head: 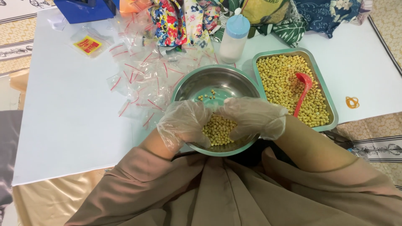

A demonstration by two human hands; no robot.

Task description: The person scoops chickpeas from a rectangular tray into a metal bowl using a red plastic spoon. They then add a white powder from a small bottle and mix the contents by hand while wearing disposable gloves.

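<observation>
Spill risk: your gloved left hand (184,122) and right hand (254,117) cup a heap of yellow beans (218,129) over the steel bowl (193,82) overhanging the table's near edge (63,167), so parted fingers or a nudge could scatter beans onto your lap.
</observation>
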